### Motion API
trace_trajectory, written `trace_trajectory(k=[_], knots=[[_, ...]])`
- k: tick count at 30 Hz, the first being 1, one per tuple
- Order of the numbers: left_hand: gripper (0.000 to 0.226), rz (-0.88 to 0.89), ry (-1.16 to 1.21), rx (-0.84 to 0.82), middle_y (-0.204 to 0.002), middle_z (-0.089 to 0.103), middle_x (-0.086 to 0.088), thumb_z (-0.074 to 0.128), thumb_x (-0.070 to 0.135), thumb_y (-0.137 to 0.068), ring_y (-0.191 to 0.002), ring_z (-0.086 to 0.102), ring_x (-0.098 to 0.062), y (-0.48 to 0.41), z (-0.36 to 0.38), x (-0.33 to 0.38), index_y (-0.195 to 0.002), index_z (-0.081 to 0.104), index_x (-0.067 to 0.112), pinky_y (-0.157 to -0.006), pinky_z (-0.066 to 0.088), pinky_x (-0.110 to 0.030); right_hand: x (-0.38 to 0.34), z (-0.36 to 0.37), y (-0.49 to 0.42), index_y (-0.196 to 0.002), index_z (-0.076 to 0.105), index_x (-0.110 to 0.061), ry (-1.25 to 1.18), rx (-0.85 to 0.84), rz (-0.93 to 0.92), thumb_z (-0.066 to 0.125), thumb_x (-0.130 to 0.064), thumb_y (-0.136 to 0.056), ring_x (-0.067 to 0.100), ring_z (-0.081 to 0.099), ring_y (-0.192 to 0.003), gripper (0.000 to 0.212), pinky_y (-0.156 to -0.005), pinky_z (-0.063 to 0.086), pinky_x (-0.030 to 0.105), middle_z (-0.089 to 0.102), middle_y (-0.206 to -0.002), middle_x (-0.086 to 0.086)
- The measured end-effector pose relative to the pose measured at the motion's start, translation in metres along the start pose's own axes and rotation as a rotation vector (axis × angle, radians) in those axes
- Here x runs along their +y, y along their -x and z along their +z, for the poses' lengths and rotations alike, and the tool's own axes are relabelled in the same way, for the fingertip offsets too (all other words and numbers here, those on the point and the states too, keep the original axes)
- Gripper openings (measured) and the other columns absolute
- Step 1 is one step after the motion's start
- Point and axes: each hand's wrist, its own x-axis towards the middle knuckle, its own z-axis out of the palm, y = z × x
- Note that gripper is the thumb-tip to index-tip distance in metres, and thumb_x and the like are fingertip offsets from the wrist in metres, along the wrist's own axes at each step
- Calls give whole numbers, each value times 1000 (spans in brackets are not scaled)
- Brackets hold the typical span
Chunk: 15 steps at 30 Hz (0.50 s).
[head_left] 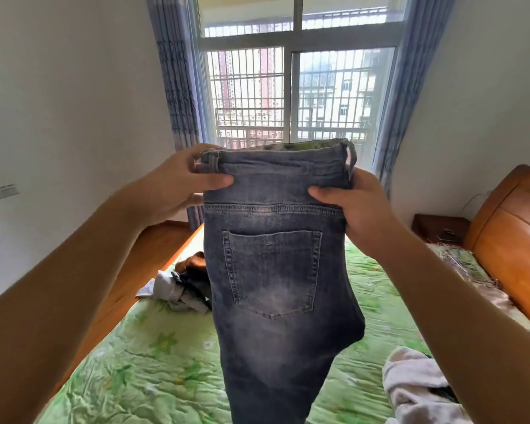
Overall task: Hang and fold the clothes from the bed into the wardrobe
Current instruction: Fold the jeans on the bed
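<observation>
Daylight is coming through a barred window (291, 87) into a bedroom, and a crumpled pile of clothes (178, 289) is lying by the left edge of the green-sheeted bed (153, 362). Above the bed's middle the left hand (178, 185) is pinching the left end of the waistband of faded jeans (276, 270), which are hanging down, back pocket facing the camera, while the right hand (355, 209) is gripping the right end. A pale garment (416, 390) is lying toward the bed's near right corner.

My head camera looks forward and slightly down along both arms. My left hand (178, 182) and right hand (358, 206) grip the jeans (276, 270) close before the lens; beyond the grip stands the window (291, 87), below it the bed (153, 362).
</observation>
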Motion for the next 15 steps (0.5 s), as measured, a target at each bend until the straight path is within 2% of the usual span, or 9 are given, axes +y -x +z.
trace_trajectory(k=[2,5,7,10,15], knots=[[55,52,159,83,-119,70,-10,76,11,-77,-115,67,-31,13,18,-16,-130,59,10,-84,59,-37,0,3,11,-103,78,-12,-19,4,23,79,-4,-69,31,74,-101,35,-89,58,47,77,-108,12],[55,139,289,179,-108,74,-7,76,7,-74,-106,70,-30,32,35,-15,-127,60,11,-80,60,-34,-12,2,30,-99,79,-13,-67,5,27,75,1,-71,33,74,-97,31,-81,60,42,77,-106,14],[48,210,337,162,-104,75,-6,77,8,-76,-100,72,-27,46,42,-6,-121,62,12,-78,60,-32,-26,-3,42,-96,79,-12,-100,-25,13,73,2,-70,34,75,-95,31,-76,61,38,77,-104,15],[48,286,368,139,-104,75,-6,83,23,-73,-100,73,-25,59,50,8,-116,65,16,-80,60,-32,-47,-10,54,-97,78,-9,-116,-64,-35,73,1,-65,35,75,-92,34,-72,61,38,77,-102,16],[50,264,384,148,-104,76,-7,79,28,-76,-99,73,-25,44,63,5,-121,63,13,-81,59,-33,-46,-24,53,-98,77,-9,-85,-65,-58,69,0,-67,34,74,-91,33,-73,60,40,77,-100,15]])
